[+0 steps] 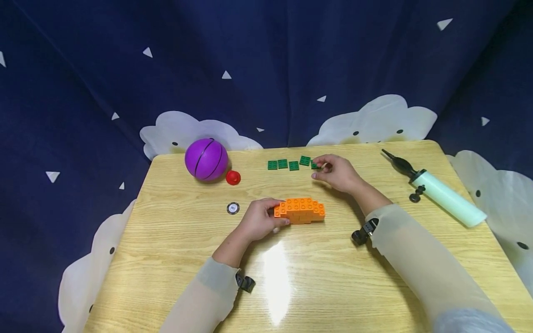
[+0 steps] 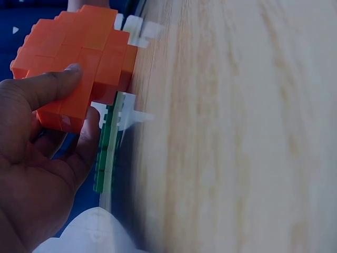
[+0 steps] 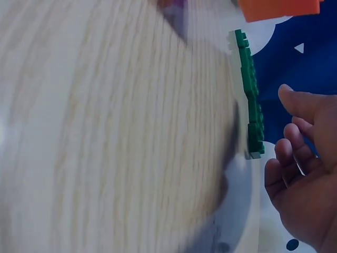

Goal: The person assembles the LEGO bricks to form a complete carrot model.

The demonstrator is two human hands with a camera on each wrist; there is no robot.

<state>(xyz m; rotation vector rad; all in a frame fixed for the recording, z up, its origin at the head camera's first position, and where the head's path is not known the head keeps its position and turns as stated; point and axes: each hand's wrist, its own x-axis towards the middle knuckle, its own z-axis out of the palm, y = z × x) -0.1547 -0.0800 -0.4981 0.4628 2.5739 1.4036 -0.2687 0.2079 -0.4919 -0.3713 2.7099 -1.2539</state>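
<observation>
Left hand [image 1: 259, 221] clamps the orange brick block's [image 1: 300, 210] nine-o'clock end; rigid, light, best gripped by its sides. Right hand's [image 1: 336, 172] fingers pinch a green brick [image 1: 314, 164].

- The left hand [image 1: 259, 221] is curling its fingers [image 2: 50, 87] and thumb in a grip, forearm angling inward.
- The right hand [image 1: 335, 172] is reaching forward, fingers [image 3: 295, 142] loosely bent, fingertips pinching.

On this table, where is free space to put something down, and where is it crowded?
Free: the near table between the sleeves, and the front left corner below the small disc. Crowded: the far edge, with purple ball, red cap, green bricks and right hand; the pump fills the right side.
</observation>
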